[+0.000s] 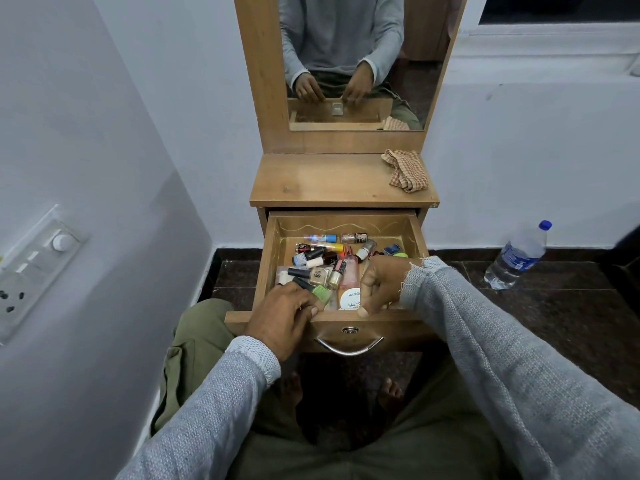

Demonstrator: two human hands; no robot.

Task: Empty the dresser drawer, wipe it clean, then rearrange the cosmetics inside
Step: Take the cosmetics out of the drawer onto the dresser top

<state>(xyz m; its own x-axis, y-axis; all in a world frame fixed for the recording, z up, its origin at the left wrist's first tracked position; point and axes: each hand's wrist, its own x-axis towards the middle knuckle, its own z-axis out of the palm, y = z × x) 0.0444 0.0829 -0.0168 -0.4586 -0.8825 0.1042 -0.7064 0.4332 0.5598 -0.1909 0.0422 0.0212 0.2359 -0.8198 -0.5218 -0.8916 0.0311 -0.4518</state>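
Task barely begun: the open wooden dresser drawer (pixel 346 223) is full of small nail-polish bottles (pixel 323 268), the checked cloth (pixel 406 169) lies unused, and the 2 hands, left hand (pixel 282 315) and right hand (pixel 381 285), curl over the drawer's front edge, lifting nothing.

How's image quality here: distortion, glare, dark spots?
Head view: wide-angle bends the walls at the edges; light is soft and even, drawer contents readable; slight glare on the drawer handle; under the dresser near the feet is deep shadow, detail lost.

My right hand (pixel 379 287) covers part of the white nail polish remover lid (pixel 349 300), so I read only "NAIL PO". My left hand (pixel 282 315) hides the green bottle's (pixel 322 295) lower end. The switch panel (pixel 31 268) runs off the left edge.
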